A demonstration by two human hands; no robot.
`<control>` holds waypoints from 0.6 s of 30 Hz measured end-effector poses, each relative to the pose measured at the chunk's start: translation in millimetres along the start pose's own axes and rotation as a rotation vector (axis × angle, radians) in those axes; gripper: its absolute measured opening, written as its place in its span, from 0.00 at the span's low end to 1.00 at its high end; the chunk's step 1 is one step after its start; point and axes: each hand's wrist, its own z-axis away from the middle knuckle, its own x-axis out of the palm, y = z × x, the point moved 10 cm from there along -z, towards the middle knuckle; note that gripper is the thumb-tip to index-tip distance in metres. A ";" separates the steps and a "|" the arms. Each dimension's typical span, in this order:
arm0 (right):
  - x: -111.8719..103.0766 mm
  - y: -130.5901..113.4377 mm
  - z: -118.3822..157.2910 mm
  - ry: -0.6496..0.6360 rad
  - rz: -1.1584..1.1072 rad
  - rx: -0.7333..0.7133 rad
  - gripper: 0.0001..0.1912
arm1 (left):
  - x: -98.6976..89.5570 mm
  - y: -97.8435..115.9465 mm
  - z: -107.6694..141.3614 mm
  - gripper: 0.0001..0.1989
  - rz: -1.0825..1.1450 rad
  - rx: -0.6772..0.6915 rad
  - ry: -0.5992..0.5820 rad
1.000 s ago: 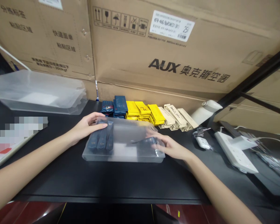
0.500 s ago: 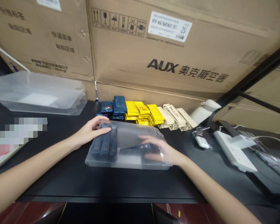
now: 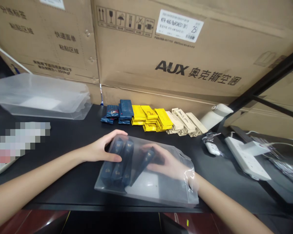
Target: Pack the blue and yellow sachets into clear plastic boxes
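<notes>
Translucent plastic bag point(image 3: 172, 193), one, on the black desk point(image 3: 70, 191); film clouds its contents. Dark-blue sachets point(image 3: 117, 174) inside its left part: three. Fourth sachet point(image 3: 147, 157): inside, right of these, beside the right hand point(image 3: 167, 161); whether those fingers pinch it, cannot tell. Left hand point(image 3: 100, 149): thumb spread from fingers, clasping the bag's left side; fingertips partly hidden. Behind the bag: dark-blue stacks point(image 3: 125, 110), two; yellow packs point(image 3: 163, 118), three uppermost; cream packs point(image 3: 184, 120), three uppermost; lower layers obscured. Left of the bag: pixelated item point(image 3: 17, 143), one, cut off by view edge.
</notes>
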 end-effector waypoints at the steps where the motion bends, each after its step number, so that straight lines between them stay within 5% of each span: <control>1: -0.5 1.9 0.0 0.010 -0.006 0.017 0.27 | 0.9 -0.9 0.4 0.36 0.001 -0.005 -0.013; 5: -1.4 4.2 -0.2 0.066 0.025 0.033 0.26 | 3.3 -1.9 0.7 0.36 -0.013 -0.005 -0.035; 13: -9.9 -12.4 0.5 0.227 0.172 -0.176 0.16 | 7.3 0.0 2.2 0.36 -0.037 -0.037 -0.028; 18: 6.2 -0.9 -2.2 0.008 0.016 -0.110 0.09 | 7.0 0.0 1.6 0.35 -0.039 -0.047 -0.009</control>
